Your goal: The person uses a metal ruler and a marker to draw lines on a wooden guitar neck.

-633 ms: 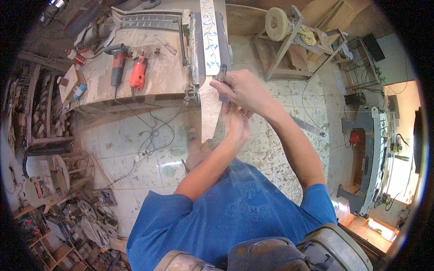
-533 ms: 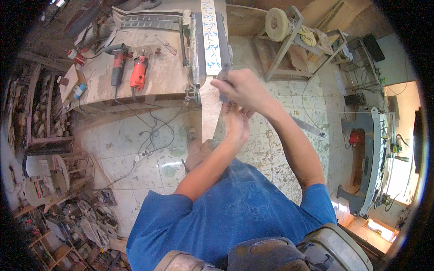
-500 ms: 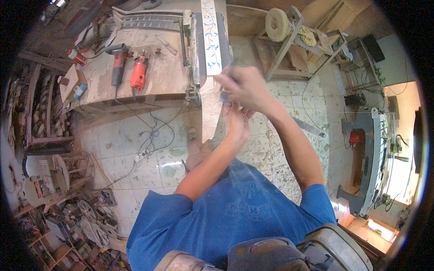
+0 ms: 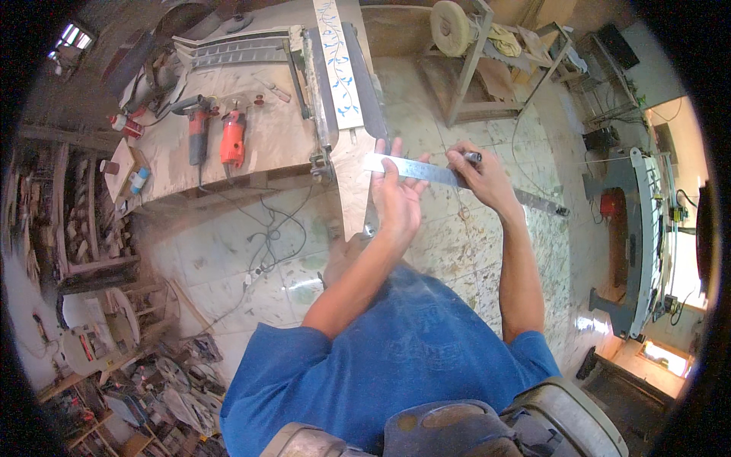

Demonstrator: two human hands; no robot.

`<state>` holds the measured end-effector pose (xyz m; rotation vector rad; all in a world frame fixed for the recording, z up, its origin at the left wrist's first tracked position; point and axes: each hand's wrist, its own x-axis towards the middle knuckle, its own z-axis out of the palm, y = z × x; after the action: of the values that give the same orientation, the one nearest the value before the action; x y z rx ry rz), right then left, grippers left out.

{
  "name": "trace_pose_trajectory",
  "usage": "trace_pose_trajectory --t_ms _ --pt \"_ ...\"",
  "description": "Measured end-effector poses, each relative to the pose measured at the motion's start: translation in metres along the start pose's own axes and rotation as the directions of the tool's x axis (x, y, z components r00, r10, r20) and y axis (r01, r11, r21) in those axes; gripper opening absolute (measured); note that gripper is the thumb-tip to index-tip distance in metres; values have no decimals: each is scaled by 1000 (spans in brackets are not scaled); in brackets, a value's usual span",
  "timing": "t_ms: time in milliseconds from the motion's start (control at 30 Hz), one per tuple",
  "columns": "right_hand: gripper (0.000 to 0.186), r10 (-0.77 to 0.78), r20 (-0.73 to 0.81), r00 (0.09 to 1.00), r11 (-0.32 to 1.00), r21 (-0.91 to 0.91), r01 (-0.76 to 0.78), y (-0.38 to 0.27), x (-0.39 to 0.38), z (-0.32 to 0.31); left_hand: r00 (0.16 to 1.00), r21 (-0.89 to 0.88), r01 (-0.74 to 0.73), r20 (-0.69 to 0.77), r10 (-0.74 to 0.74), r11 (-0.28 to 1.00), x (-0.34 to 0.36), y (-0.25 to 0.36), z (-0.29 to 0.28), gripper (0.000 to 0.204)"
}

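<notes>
A metal ruler (image 4: 426,174) lies across my two hands, its left end close beside a pale wooden piece (image 4: 353,179). My left hand (image 4: 397,199) grips the ruler near that end, thumb on top and fingers spread behind. My right hand (image 4: 487,181) pinches its other end. A short dark cylinder (image 4: 473,157), perhaps a pen, also sticks out of the right hand. The wooden piece tapers toward me and looks like a guitar neck. Beyond it runs a white strip (image 4: 335,68) with a blue vine pattern, over a dark support (image 4: 365,91) at the bench edge.
On the workbench (image 4: 266,141) at left lie a dark-and-red power tool (image 4: 198,135) and a red one (image 4: 233,139). Cords (image 4: 270,236) trail over the tiled floor. A wooden frame stand (image 4: 466,76) stands at far right, and a long metal strip (image 4: 544,204) lies on the floor.
My right hand has moved right, away from the wooden piece and my left hand. The ruler now shows stretched between the hands. The view has shifted slightly.
</notes>
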<state>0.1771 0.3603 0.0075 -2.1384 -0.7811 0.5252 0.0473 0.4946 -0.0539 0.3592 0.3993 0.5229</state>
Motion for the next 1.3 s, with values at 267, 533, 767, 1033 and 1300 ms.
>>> trace_pose_trajectory --t_ms 267,533,767,1033,1300 --pt "29 -51 69 996 992 -111 58 -5 -2 4 999 -25 -1 -33 1 1000 2 -2 3 61" --pt "29 -19 75 997 992 -121 28 -9 -2 4 1000 -13 -12 -28 12 1000 2 -3 3 64" --pt "29 -39 88 995 987 -154 52 -4 2 3 1000 -25 -10 -20 10 1000 3 -3 2 62" --pt "26 -214 -136 967 977 -42 210 -28 19 7 999 -12 -22 -29 21 1000 4 -3 3 62" --pt "28 -277 -63 959 961 3 278 -77 32 14 999 10 -24 -47 24 1000 3 -5 4 60"
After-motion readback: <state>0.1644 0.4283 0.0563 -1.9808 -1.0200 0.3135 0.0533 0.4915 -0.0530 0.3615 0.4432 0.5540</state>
